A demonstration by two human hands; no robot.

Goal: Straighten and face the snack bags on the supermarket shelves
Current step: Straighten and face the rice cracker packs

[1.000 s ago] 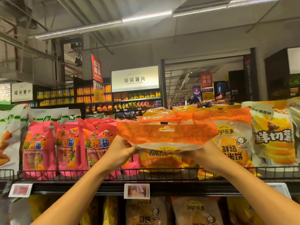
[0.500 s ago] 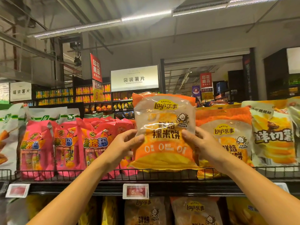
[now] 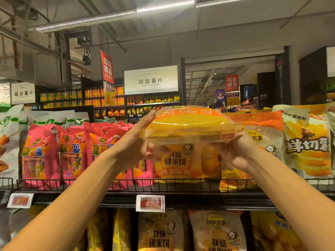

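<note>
1. Both hands, left hand (image 3: 137,145) and right hand (image 3: 235,153), gripped the Lay's rice-cracker bag (image 3: 188,125) at its ends, tipped flat above the top shelf (image 3: 163,195).
2. It looked light, soft and crinkly, contents likely fragile; holding the side edges seemed best.

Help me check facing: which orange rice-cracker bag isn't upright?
The orange bag held by the left hand and right hand above the top shelf: tipped flat, bottom edge toward the camera. The others stand facing out.

Supermarket aisle: wire-fronted shelf (image 3: 181,185) of snack bags (image 3: 41,153), price tag (image 3: 150,203) centre, hanging aisle sign (image 3: 151,80).
</note>
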